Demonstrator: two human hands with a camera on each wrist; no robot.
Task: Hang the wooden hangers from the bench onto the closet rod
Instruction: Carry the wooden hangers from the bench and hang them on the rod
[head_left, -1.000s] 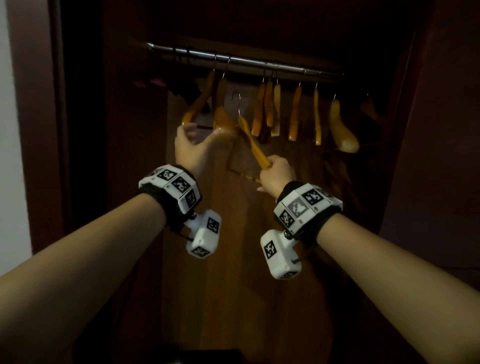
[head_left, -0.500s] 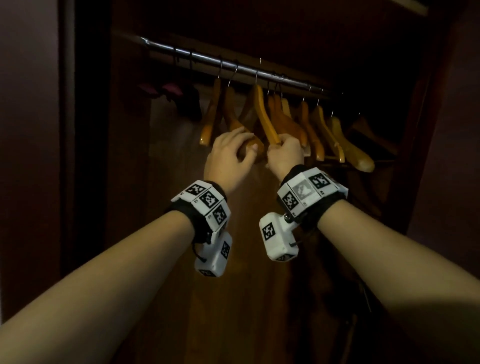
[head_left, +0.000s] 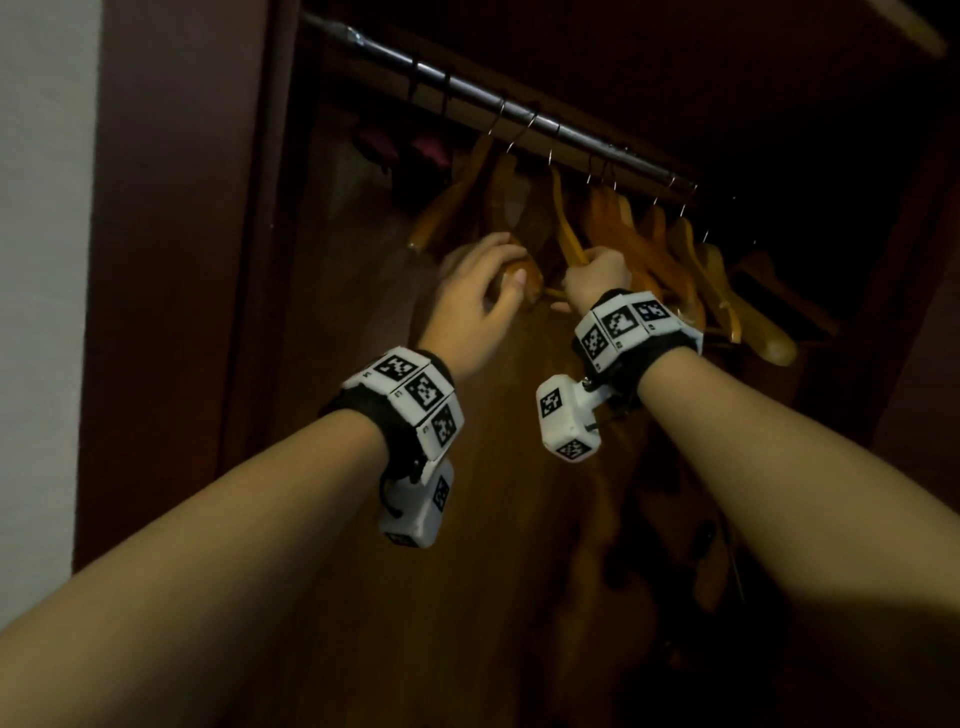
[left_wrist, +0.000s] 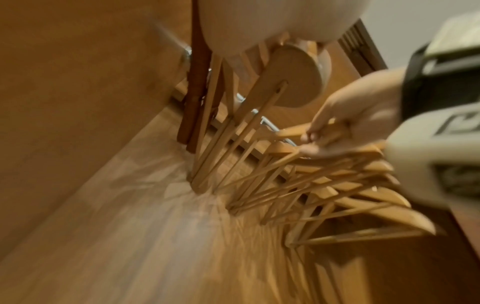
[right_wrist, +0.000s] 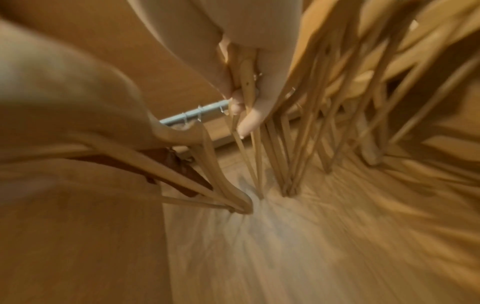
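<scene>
A metal closet rod (head_left: 467, 88) slants across the top of the closet, and several wooden hangers (head_left: 675, 260) hang on it. My right hand (head_left: 597, 275) grips the lower arm of one wooden hanger (head_left: 563, 223); its hook sits at the rod. In the right wrist view, its fingers (right_wrist: 246, 121) wrap the arm in front of the rod (right_wrist: 192, 116). My left hand (head_left: 483, 296) curls over the rounded end of the neighbouring hanger (head_left: 519, 267) just to the left. The left wrist view shows that end (left_wrist: 293, 76) and the right hand (left_wrist: 350, 127).
The closet's dark left side panel (head_left: 182, 260) stands beside a white wall (head_left: 41, 260). Dark pinkish items (head_left: 410, 150) hang at the rod's left end. The wooden back panel (head_left: 519, 519) lies behind the hands. The right side of the closet is in shadow.
My right hand has lifted its hanger from below the rod up to it. My left hand turned over and closed on the neighbouring hanger's end.
</scene>
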